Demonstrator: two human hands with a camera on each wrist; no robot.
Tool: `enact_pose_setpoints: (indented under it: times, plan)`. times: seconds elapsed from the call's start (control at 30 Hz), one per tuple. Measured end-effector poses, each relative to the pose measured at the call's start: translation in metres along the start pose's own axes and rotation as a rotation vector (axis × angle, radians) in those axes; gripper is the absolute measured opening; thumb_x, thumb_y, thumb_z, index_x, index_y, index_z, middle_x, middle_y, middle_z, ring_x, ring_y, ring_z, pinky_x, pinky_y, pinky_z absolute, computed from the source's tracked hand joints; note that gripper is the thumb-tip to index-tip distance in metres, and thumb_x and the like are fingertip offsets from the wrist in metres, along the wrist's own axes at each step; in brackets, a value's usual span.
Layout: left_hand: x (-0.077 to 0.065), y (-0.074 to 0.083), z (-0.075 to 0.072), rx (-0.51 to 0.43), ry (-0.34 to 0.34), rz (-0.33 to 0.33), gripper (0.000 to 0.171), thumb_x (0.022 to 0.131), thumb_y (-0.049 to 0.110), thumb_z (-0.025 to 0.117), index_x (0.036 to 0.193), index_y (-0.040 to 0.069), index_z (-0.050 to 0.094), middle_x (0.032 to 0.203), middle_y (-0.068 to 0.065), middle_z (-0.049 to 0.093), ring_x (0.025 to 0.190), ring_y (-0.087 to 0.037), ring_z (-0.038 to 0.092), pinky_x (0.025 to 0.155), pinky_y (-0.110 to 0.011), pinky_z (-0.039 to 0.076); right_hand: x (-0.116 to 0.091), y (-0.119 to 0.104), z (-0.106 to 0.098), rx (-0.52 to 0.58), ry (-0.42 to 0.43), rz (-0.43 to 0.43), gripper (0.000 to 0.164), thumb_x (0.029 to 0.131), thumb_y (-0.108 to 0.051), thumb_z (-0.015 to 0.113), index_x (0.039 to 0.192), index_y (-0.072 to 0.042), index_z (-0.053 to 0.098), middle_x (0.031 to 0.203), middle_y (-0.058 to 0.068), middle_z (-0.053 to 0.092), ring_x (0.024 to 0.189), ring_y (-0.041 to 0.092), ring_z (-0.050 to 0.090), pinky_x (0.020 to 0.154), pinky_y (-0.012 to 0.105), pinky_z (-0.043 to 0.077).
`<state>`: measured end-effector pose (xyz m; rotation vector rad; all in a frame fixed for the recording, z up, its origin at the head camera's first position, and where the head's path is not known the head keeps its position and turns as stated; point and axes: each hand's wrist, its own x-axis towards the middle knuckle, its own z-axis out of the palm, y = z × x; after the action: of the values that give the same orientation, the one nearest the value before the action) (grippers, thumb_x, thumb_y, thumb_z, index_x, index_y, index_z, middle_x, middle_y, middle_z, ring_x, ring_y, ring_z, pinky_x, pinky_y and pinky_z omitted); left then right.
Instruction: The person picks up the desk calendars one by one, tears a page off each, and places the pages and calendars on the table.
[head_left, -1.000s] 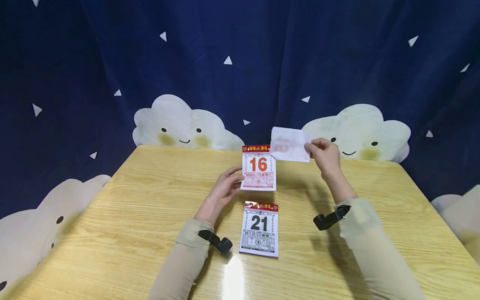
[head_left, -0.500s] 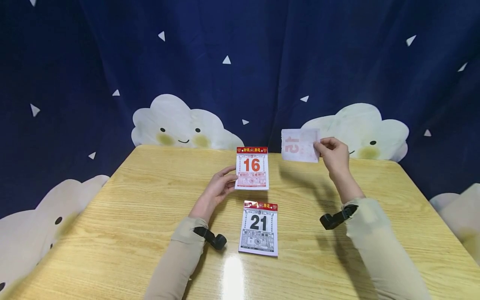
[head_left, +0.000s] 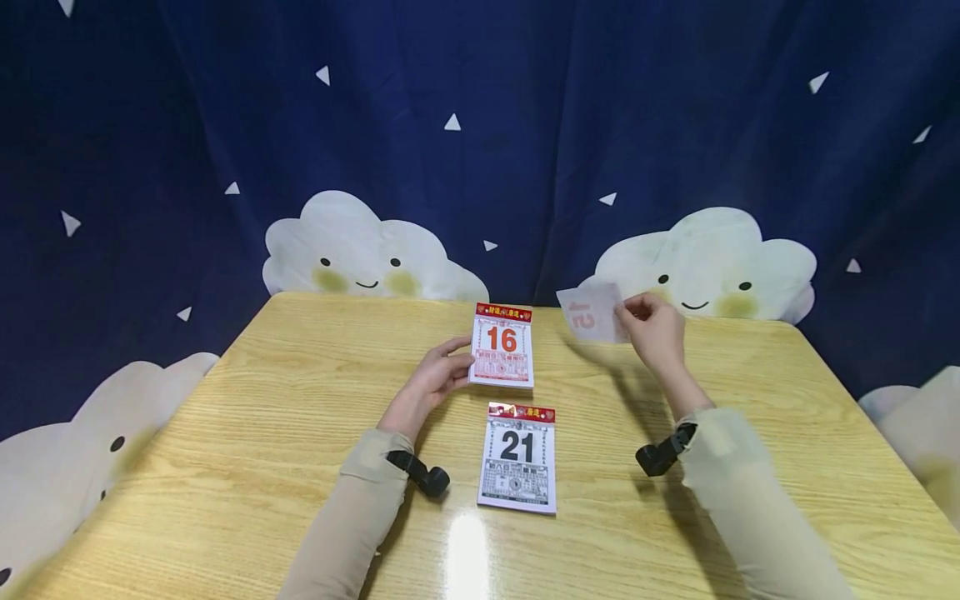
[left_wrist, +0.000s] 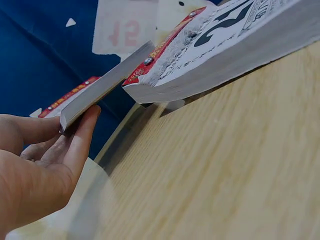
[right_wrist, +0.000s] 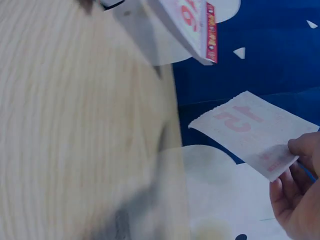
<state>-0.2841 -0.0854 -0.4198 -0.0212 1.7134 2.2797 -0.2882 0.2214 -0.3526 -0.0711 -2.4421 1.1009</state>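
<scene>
My left hand (head_left: 433, 377) grips the left edge of a tear-off calendar (head_left: 501, 346) with a red header and a red 16, held above the table. In the left wrist view the thumb lies on top of this calendar pad (left_wrist: 95, 100) and the fingers are beneath. My right hand (head_left: 654, 329) pinches a loose calendar page (head_left: 592, 313) by its right edge; a 15 shows through reversed from its printed side. One edge of that page (right_wrist: 250, 132) looks torn in the right wrist view. A second calendar (head_left: 517, 458), with a black 21, lies flat on the table nearer to me.
Everything is over a light wooden table (head_left: 300, 467). Beyond its far edge hangs a dark blue curtain (head_left: 510, 125) with white triangles and smiling clouds. Each wrist wears a black strap camera (head_left: 429, 479).
The torn page swung right, clear of the calendar, then came down and slightly back left, tilting. The held calendar shifted a little left and lower. The 21 calendar stayed put.
</scene>
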Motion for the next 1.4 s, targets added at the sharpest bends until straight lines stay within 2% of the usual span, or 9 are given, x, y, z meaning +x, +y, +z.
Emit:
enact_pose_setpoints:
  times: [0.2,0.37,0.47,0.57,0.67,0.77,0.97,1.2,1.4]
  plan:
    - [0.003,-0.001,0.001,0.019,0.012,-0.019,0.044,0.089,-0.004,0.047,0.132,0.002,0.044,0.089,-0.008,0.065,0.074,-0.013,0.064,0.065,-0.023,0.055,-0.002,0.005,0.006,-0.085,0.045,-0.145,0.017,0.085,-0.018,0.061,0.085,-0.001,0.065,0.080,0.015,0.067,0.069,0.022,0.059,0.063,0.027,0.045]
    - [0.004,-0.001,0.003,0.055,0.006,-0.011,0.044,0.088,-0.004,0.047,0.132,0.000,0.043,0.091,-0.010,0.066,0.074,-0.014,0.063,0.064,-0.023,0.055,-0.007,0.008,0.010,-0.170,0.071,-0.331,0.008,0.081,-0.007,0.063,0.079,0.000,0.065,0.074,0.016,0.064,0.067,0.029,0.060,0.063,0.040,0.046]
    - [0.005,-0.003,0.004,0.061,0.005,-0.013,0.044,0.088,-0.004,0.048,0.132,-0.001,0.043,0.092,-0.011,0.066,0.073,-0.014,0.063,0.065,-0.025,0.055,-0.014,0.010,0.015,-0.238,0.054,-0.429,0.005,0.078,-0.004,0.064,0.076,0.001,0.064,0.072,0.015,0.061,0.066,0.029,0.058,0.059,0.042,0.047]
    - [0.006,-0.006,0.005,0.072,0.005,-0.022,0.043,0.088,-0.004,0.047,0.131,-0.001,0.043,0.096,-0.014,0.065,0.074,-0.014,0.063,0.070,-0.028,0.056,-0.021,0.011,0.019,-0.305,0.001,-0.474,0.004,0.077,-0.003,0.065,0.074,-0.001,0.064,0.072,0.012,0.060,0.065,0.027,0.059,0.057,0.041,0.049]
    - [0.007,-0.008,0.007,0.085,0.010,-0.033,0.043,0.089,-0.003,0.048,0.131,-0.001,0.043,0.103,-0.019,0.064,0.076,-0.015,0.063,0.073,-0.031,0.056,-0.027,0.011,0.022,-0.369,-0.077,-0.477,0.005,0.078,-0.005,0.066,0.074,-0.003,0.065,0.074,0.010,0.060,0.066,0.026,0.059,0.058,0.041,0.050]
    - [0.008,-0.008,0.009,0.119,0.032,-0.037,0.043,0.089,-0.002,0.049,0.131,0.000,0.045,0.106,-0.022,0.062,0.075,-0.015,0.063,0.071,-0.030,0.056,-0.032,0.009,0.024,-0.425,-0.151,-0.460,0.004,0.077,-0.008,0.067,0.076,-0.004,0.066,0.074,0.008,0.060,0.066,0.025,0.058,0.058,0.040,0.049]
    - [0.010,-0.003,0.011,0.318,0.092,-0.018,0.042,0.087,0.002,0.054,0.128,0.003,0.049,0.094,-0.015,0.062,0.065,-0.012,0.060,0.057,-0.022,0.054,-0.040,0.006,0.027,-0.499,-0.300,-0.390,0.004,0.076,-0.011,0.066,0.076,-0.007,0.066,0.071,0.004,0.058,0.064,0.022,0.056,0.055,0.040,0.047]
    - [0.007,-0.002,0.017,0.505,0.185,0.011,0.037,0.086,0.001,0.056,0.123,-0.002,0.053,0.093,-0.017,0.059,0.066,-0.015,0.059,0.062,-0.027,0.056,-0.045,0.007,0.032,-0.536,-0.484,-0.317,0.009,0.077,-0.014,0.066,0.068,-0.013,0.061,0.069,0.002,0.057,0.061,0.016,0.049,0.051,0.032,0.041]
    - [0.007,-0.002,0.020,0.585,0.228,0.030,0.031,0.084,0.001,0.058,0.115,-0.006,0.057,0.095,-0.021,0.061,0.069,-0.017,0.063,0.060,-0.026,0.056,-0.046,0.010,0.035,-0.532,-0.557,-0.305,0.010,0.074,-0.012,0.066,0.066,-0.013,0.060,0.065,0.000,0.055,0.060,0.016,0.048,0.052,0.030,0.039]
